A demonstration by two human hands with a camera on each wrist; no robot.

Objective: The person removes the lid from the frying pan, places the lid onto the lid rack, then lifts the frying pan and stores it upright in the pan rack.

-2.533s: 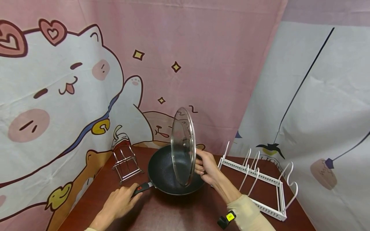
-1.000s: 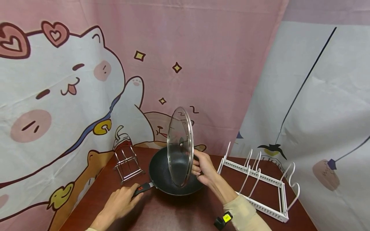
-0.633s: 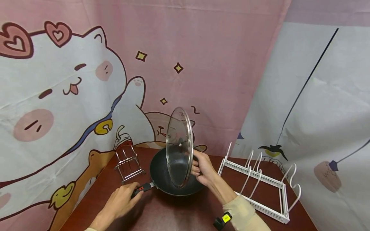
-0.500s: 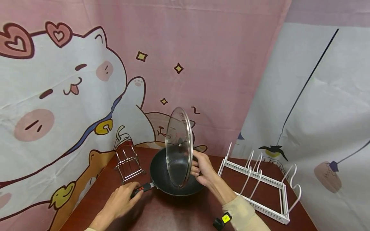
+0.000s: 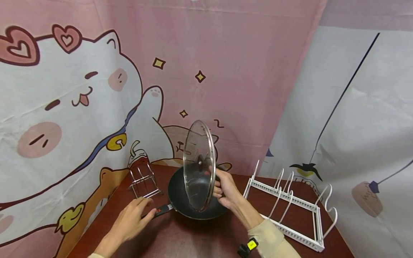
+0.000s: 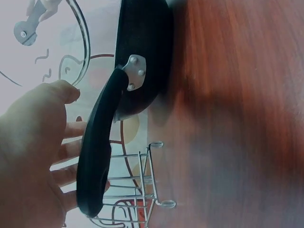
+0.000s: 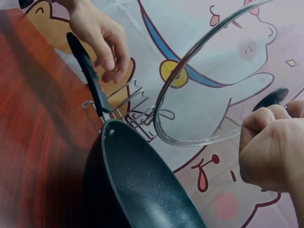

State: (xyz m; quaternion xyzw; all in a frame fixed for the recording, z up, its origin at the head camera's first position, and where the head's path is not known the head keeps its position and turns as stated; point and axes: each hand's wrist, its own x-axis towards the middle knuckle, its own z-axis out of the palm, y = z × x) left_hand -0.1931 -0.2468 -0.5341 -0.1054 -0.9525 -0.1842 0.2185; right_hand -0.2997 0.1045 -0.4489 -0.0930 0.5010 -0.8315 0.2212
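A dark non-stick wok (image 5: 175, 190) sits mid-table, its black handle (image 5: 162, 209) pointing toward the near left. Over it, my right hand (image 5: 227, 186) holds a glass lid (image 5: 195, 143) nearly upright by its knob. In the right wrist view the fingers curl round that dark knob (image 7: 273, 97), and the lid's metal rim (image 7: 166, 90) leans above the pan. My left hand (image 5: 130, 220) hovers just above the handle's end, fingers loosely bent. From the left wrist, the handle (image 6: 97, 142) shows in front of the fingers with the thumb apart from it.
A small chrome wire rack (image 5: 143, 181) stands left of the wok, near the back. To the right lies a white adjustable rack (image 5: 297, 197) with upright wire dividers. Printed cloth (image 5: 242, 79) hangs behind the reddish-brown table (image 5: 184, 240).
My left hand has let go of the wok's handle and drawn back to the left, its fingers loosening. The lid has shifted slightly left in my right hand.
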